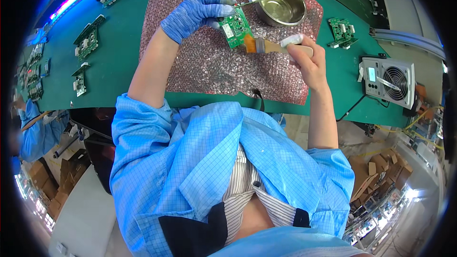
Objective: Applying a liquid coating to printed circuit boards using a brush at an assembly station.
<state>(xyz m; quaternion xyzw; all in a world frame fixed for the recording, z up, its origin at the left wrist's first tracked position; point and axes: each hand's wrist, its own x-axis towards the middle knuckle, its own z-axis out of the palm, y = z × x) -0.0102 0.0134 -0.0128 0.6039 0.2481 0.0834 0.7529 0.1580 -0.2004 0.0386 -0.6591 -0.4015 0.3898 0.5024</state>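
Note:
My left hand [196, 15], in a blue knitted glove, is closed on the upper left edge of a green circuit board [236, 29], which it holds tilted above the mat. A brush [273, 46] with a wooden handle and orange bristles is gripped in my right hand [308, 61], which wears a white finger cover on one finger. Its bristles meet the lower right edge of the board. Just right of the board, a round metal bowl [282, 4] stands on the pinkish bubble-wrap mat [209, 69]; some liquid appears to lie in its bottom.
On the green table [119, 33], several more boards lie at the left, such as one near the table's front [81, 80]. Another board group [342, 33] lies right of the mat. Farther right stands a fan unit [389, 81] with a cable. A person in a blue sleeve [40, 131] is at far left.

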